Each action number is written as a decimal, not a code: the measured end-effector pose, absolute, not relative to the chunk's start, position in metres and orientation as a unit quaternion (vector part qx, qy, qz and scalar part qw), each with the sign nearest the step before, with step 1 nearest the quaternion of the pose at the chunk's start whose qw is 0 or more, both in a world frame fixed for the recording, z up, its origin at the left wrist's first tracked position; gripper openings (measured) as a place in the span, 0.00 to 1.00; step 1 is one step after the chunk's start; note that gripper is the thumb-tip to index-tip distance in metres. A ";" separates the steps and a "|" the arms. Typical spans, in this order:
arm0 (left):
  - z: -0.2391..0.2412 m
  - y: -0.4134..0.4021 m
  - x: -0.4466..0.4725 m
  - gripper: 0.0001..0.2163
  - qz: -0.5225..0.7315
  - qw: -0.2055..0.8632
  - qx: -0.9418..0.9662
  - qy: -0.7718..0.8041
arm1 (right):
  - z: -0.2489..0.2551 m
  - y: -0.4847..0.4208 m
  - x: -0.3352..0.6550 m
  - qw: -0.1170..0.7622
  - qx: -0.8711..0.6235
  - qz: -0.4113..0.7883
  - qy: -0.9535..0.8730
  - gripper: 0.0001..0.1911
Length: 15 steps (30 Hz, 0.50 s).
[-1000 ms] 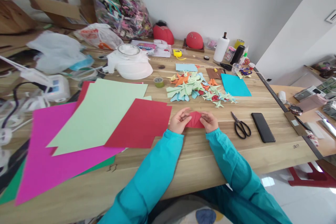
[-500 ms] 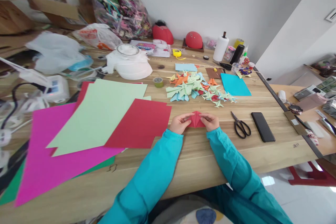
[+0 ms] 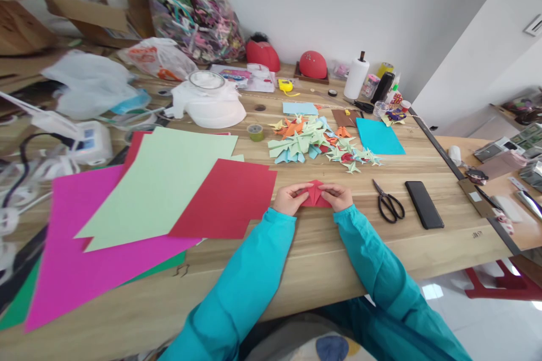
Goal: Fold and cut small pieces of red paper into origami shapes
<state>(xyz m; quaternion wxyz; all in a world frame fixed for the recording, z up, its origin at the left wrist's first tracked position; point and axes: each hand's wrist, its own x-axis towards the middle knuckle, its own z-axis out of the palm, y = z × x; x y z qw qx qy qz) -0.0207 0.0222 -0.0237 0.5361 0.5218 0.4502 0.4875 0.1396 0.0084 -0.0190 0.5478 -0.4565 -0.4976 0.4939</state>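
A small folded red paper piece (image 3: 315, 194) lies on the wooden table (image 3: 322, 248) just in front of me. My left hand (image 3: 288, 198) pinches its left side, and my right hand (image 3: 340, 197) pinches its right side; both have curled fingers pressed on the paper. Teal sleeves cover both arms. A pile of folded paper shapes (image 3: 318, 144) in green, orange, blue and red lies beyond my hands.
Large sheets lie to the left: red (image 3: 226, 199), pale green (image 3: 165, 180), magenta (image 3: 80, 242). Black scissors (image 3: 388, 202) and a dark phone (image 3: 424, 204) rest to the right. A cyan sheet (image 3: 379, 136), a paper roll (image 3: 356, 78), bags and boxes crowd the back.
Both hands shifted slightly on the red piece, with the fingers pressing its top flaps down flatter. Nothing else has moved.
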 end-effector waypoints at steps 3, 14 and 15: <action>-0.027 0.023 -0.021 0.14 0.487 0.531 0.530 0.447 | -0.019 0.008 0.140 0.536 -0.463 0.505 -0.493 0.12; -0.025 0.022 -0.019 0.13 0.498 0.512 0.528 0.459 | -0.022 0.009 0.142 0.520 -0.445 0.536 -0.495 0.13; -0.023 0.021 -0.019 0.13 0.499 0.504 0.532 0.464 | -0.021 0.010 0.141 0.519 -0.447 0.530 -0.499 0.12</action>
